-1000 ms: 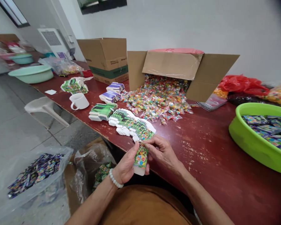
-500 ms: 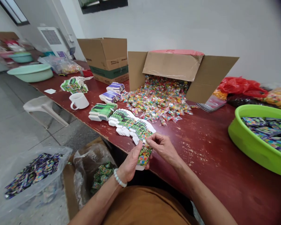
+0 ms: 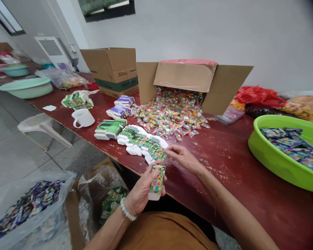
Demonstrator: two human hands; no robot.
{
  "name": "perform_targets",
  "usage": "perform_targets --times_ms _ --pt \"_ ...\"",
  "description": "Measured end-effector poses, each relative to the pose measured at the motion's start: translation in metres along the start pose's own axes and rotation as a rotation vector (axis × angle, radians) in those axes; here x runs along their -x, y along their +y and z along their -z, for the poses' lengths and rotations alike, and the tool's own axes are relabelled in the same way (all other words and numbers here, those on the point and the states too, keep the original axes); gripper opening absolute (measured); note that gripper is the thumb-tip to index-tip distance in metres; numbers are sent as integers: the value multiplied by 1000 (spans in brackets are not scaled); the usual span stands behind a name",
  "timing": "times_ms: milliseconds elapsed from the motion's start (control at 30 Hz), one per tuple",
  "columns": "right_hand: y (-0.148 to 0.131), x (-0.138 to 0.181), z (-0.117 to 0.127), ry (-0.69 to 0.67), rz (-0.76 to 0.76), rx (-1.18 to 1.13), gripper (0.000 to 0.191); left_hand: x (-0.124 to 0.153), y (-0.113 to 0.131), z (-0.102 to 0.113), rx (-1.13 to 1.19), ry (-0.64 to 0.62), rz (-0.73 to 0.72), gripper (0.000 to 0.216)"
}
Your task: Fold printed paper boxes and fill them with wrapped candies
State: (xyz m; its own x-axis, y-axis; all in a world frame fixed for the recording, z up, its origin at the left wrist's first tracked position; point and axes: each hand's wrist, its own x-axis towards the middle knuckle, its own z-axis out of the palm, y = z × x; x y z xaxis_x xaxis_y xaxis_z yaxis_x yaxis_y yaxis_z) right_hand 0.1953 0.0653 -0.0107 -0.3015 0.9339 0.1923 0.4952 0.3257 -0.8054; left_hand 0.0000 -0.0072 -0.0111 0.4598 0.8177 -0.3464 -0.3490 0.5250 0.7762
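Observation:
A small green printed carton (image 3: pixel 156 182) with a white end flap is held in my left hand (image 3: pixel 142 189), thumb over one side and fingertips round the other. My right hand (image 3: pixel 184 158) is over the table, its fingers drawn together at the near end of a fanned row of flat green cartons (image 3: pixel 142 140). Whether those fingers pinch anything is too small to make out. Behind the row, many small clear packets of coloured candy (image 3: pixel 169 114) spill from an open cardboard box (image 3: pixel 185 74).
A lime-green basin (image 3: pixel 284 170) of dark sachets stands at right. Left of the row are a green carton stack (image 3: pixel 111 128), purple cartons (image 3: pixel 119 111) and a white mug (image 3: pixel 83 118). Below the table edge, plastic bags hold purple sachets (image 3: pixel 31 205) and green sachets (image 3: pixel 112 201).
My left hand has drawn the carton nearer my body, away from the row. My right hand has come off that carton and is now at the row's end. The view has shifted slightly.

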Motion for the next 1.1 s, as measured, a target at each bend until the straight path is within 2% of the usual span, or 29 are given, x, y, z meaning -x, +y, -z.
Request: perform_targets --times_ms 33,100,167,233,367,433,500,600,700,767,867,967,1100 --pt "13 -10 7 144 -59 135 25 3 -2 1 23 -13 29 44" --pt "40 -27 18 267 -111 223 25 9 -7 6 67 -29 92 37" --pt "63 -38 23 321 -149 256 28 15 -11 15 77 -32 138 29" --pt "79 -41 25 356 -180 257 20 22 -12 28 40 -9 136 25" --pt "90 -32 28 445 -244 181 22 39 -8 59 -153 94 119 23" --pt "83 -24 31 476 -277 108 28 44 -2 70 -227 190 105 24" --pt "65 -13 30 458 -286 28 34 43 6 76 -224 301 52 26" --pt "18 7 16 329 -246 -136 35 30 22 76 -104 417 -91 31" --pt "-30 29 -10 174 -201 -464 25 13 39 70 39 444 -208 31" --pt "-49 39 -27 186 -202 -525 20 7 45 63 100 437 -233 30" --pt "-53 45 -42 279 -233 -491 18 9 44 51 132 378 -220 38" --pt "-47 43 -40 341 -234 -393 16 15 33 42 97 271 -129 46" --pt "-49 42 -25 296 -175 -232 14 18 16 36 -51 111 -9 38"
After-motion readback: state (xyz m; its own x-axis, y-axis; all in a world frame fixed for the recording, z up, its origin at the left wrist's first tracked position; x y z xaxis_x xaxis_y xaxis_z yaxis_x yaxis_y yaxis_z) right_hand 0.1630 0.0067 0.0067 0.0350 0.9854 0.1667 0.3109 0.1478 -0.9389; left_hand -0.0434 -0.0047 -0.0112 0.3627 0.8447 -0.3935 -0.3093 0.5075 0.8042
